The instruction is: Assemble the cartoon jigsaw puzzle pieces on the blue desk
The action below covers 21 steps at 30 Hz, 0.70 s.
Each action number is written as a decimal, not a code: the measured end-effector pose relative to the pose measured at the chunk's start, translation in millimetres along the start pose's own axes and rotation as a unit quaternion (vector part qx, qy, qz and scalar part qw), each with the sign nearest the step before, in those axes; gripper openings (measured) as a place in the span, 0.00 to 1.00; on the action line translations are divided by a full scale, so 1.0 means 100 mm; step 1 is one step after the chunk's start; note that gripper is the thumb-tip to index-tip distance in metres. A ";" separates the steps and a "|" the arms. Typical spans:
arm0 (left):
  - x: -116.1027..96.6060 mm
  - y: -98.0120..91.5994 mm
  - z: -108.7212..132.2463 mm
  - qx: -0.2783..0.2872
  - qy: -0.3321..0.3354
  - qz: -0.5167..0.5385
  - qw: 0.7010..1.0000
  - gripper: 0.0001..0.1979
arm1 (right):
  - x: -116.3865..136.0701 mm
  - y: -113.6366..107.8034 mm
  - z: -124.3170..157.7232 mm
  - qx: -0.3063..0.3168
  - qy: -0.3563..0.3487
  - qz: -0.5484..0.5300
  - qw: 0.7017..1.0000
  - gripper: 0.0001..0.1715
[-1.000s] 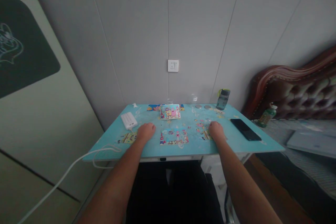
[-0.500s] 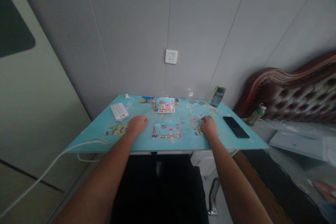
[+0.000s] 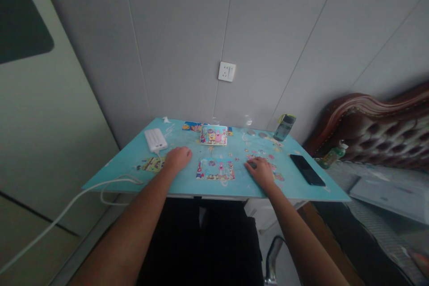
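My left hand (image 3: 178, 159) rests on the light-blue table (image 3: 181, 187), its fingers curled closed; whatever may be inside is hidden. Just right of it lies a partly assembled cartoon jigsaw puzzle (image 3: 215, 170), with gaps in its middle. Behind this, a picture card (image 3: 213, 135) with the same cartoon figures is propped up. My right hand (image 3: 261, 171) is low over the scattered puzzle pieces (image 3: 279, 176) right of the puzzle, thumb and fingers apart around a dark patch. Its palm covers some pieces. By my left wrist is a yellow-green printed piece (image 3: 151, 164).
A white power bank (image 3: 155, 140) with a white cable (image 3: 80, 194) sits at the left. On the right are a black phone (image 3: 307, 170) and a dark bottle (image 3: 284, 127). Against the wall (image 3: 181, 53) a blue picture strip (image 3: 191, 126) lies flat. A bed headboard (image 3: 378, 129) stands beyond.
My right hand has moved left and nearer to me, uncovering pieces at its right, and its fingers have spread. The left hand stays in place. The view has turned slightly.
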<state>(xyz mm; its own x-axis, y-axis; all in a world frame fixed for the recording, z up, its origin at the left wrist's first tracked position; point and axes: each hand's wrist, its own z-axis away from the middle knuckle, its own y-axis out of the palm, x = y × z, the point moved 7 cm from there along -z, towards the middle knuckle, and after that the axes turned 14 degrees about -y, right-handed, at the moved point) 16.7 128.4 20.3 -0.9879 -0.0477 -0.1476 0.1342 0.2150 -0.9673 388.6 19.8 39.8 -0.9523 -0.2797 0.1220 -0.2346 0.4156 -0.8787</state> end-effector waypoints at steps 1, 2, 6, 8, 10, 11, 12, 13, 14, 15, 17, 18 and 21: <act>0.00 0.00 0.00 0.001 0.000 0.000 1.000 0.22 | -0.02 0.01 0.00 0.003 0.003 -0.006 1.000 0.17; 0.00 0.00 0.00 0.002 0.000 0.001 1.000 0.22 | -0.04 0.01 -0.01 0.007 0.005 -0.013 1.000 0.17; -0.01 0.02 0.00 0.007 0.003 0.005 1.000 0.23 | -0.12 0.04 -0.02 0.019 0.012 -0.023 0.999 0.16; 0.00 0.02 0.00 0.009 0.004 0.007 1.000 0.24 | -0.14 0.05 -0.02 0.017 0.018 -0.015 1.000 0.16; 0.00 0.02 0.00 0.011 0.002 0.008 1.000 0.24 | -0.15 0.06 -0.01 0.014 0.025 -0.008 1.000 0.16; 0.00 0.01 0.00 0.011 0.000 0.008 1.000 0.24 | -0.15 0.06 -0.01 0.011 0.031 -0.005 0.999 0.16; 0.00 0.01 0.00 0.012 -0.002 0.008 1.000 0.24 | -0.16 0.05 -0.01 0.007 0.039 -0.001 0.999 0.17; 0.01 0.01 0.00 0.012 -0.004 0.008 1.000 0.23 | -0.17 0.05 0.00 0.002 0.046 0.003 0.999 0.18; 0.01 0.01 0.00 0.012 -0.006 0.009 1.000 0.23 | -0.17 0.04 0.00 -0.003 0.053 0.009 0.999 0.18; 0.01 0.02 0.00 0.012 -0.007 0.010 1.000 0.23 | -0.18 0.04 0.01 -0.006 0.057 0.013 0.998 0.19; 0.01 0.02 0.00 0.013 -0.010 0.012 1.000 0.23 | -0.18 0.03 0.01 -0.009 0.062 0.017 0.998 0.19; 0.02 0.02 0.00 0.014 -0.011 0.013 1.000 0.23 | -0.18 0.03 0.01 -0.008 0.063 0.017 0.998 0.20; 0.02 0.01 0.00 0.016 -0.014 0.015 1.000 0.22 | -0.19 0.04 0.01 -0.007 0.064 0.014 0.998 0.20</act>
<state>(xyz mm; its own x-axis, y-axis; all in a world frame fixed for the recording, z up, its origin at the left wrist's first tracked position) 15.1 128.4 19.2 -0.9809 -0.0684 -0.1819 0.1667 0.1851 -0.9685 406.3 25.6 33.4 -0.9756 -0.1549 0.1557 -0.2087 0.4338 -0.8765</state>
